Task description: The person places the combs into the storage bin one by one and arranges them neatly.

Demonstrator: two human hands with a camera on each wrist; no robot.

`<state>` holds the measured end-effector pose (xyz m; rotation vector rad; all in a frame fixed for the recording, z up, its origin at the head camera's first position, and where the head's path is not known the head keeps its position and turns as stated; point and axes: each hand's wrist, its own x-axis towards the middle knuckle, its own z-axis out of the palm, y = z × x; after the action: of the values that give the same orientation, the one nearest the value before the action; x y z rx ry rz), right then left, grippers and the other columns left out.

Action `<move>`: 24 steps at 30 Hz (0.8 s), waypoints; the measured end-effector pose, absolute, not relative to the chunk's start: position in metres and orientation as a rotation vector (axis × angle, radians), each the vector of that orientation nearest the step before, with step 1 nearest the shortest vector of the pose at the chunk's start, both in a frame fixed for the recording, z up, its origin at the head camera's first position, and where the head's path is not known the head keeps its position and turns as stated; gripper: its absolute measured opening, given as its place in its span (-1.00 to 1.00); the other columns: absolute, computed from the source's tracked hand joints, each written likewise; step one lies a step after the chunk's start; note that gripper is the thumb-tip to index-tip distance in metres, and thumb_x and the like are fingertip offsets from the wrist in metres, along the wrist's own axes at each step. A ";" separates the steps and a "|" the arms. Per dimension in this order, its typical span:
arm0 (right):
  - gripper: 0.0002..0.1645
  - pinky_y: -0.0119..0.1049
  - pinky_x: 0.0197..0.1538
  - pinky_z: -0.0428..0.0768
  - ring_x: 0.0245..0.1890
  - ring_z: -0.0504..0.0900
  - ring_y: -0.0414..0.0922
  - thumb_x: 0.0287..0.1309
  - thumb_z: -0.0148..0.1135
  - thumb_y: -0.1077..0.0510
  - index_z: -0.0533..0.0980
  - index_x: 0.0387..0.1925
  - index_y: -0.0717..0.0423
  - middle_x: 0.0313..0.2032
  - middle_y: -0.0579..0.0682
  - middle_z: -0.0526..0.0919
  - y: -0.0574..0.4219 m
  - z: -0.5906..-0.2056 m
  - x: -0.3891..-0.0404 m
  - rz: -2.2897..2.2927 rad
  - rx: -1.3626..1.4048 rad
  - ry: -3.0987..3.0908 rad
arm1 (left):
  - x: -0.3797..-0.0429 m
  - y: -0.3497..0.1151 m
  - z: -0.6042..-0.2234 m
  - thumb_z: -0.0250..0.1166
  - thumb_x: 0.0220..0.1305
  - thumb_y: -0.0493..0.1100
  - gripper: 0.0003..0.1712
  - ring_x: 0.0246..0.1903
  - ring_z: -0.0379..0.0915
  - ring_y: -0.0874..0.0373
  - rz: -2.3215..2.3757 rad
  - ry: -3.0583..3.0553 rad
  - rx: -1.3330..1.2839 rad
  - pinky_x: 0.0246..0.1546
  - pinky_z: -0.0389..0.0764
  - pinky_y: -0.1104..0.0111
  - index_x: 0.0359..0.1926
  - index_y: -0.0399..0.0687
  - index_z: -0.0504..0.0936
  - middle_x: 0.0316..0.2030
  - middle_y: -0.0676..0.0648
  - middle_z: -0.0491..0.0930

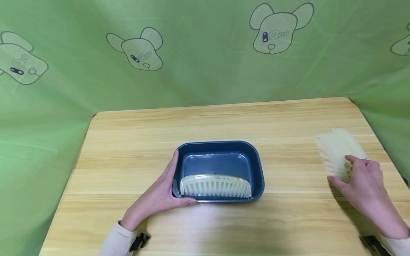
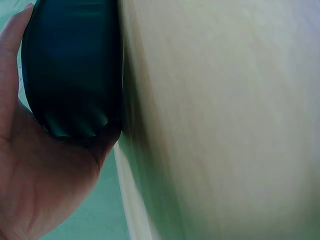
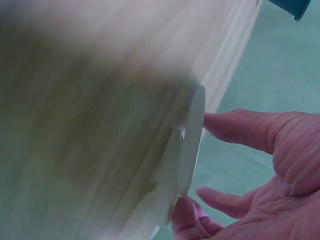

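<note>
Pale comb [image 1: 215, 186] lies inside a dark blue tray [image 1: 260, 174], along its near side, the teeth toward the person and the curved spine toward the far wall. The left hand [image 1: 161, 193] holds the tray's left end, its thumb along the near side and its fingers round the left wall.

Well apart to the right, the right hand [image 1: 365, 185] reaches over overlapping combs [image 1: 334, 153], also pale, with small dark printed marks near the fingers. Its thumb and fingers are set apart across the top one, gripping it by opposite edges; how many lie underneath is unclear, and so is whether the gripped one is raised.

Wood-grain table [image 1: 128, 149] spreads round the tray, ending in a rounded far corner at each side. Past it hangs green cloth [image 1: 205, 81], printed with eared animal heads [image 1: 275, 33] in dark outline.
</note>
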<state>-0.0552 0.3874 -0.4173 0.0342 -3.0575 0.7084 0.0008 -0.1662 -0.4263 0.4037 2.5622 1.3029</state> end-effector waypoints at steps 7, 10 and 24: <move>0.09 0.57 0.14 0.24 0.23 0.11 0.66 0.23 0.54 0.23 0.08 0.42 0.83 0.17 0.78 0.22 0.385 -0.417 -0.058 0.723 -0.006 -3.106 | 0.000 -0.167 -0.428 0.71 0.08 0.34 0.72 0.68 -0.18 -0.07 1.315 2.567 0.416 0.56 0.15 -0.13 0.78 0.19 -0.46 0.76 -0.01 -0.32; 0.14 0.55 0.11 0.27 0.23 0.14 0.61 0.29 0.54 0.17 0.03 0.46 0.81 0.16 0.70 0.27 0.384 -0.419 -0.058 0.754 -0.003 -3.122 | 0.000 -0.166 -0.429 0.70 0.08 0.36 0.71 0.69 -0.18 -0.07 1.315 2.567 0.410 0.56 0.15 -0.13 0.78 0.23 -0.46 0.76 -0.01 -0.32; 0.14 0.67 0.12 0.32 0.17 0.30 0.68 0.40 0.46 0.20 -0.09 0.57 0.69 0.24 0.83 0.22 0.373 -0.418 -0.060 0.892 0.091 -3.184 | 0.000 -0.167 -0.429 0.70 0.07 0.37 0.72 0.69 -0.20 -0.05 1.299 2.577 0.412 0.58 0.12 -0.09 0.78 0.24 -0.48 0.75 -0.02 -0.33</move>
<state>-0.0596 0.3729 -0.4182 0.0914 -3.1839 0.8917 0.0000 -0.1666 -0.4293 0.4123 2.5770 1.2993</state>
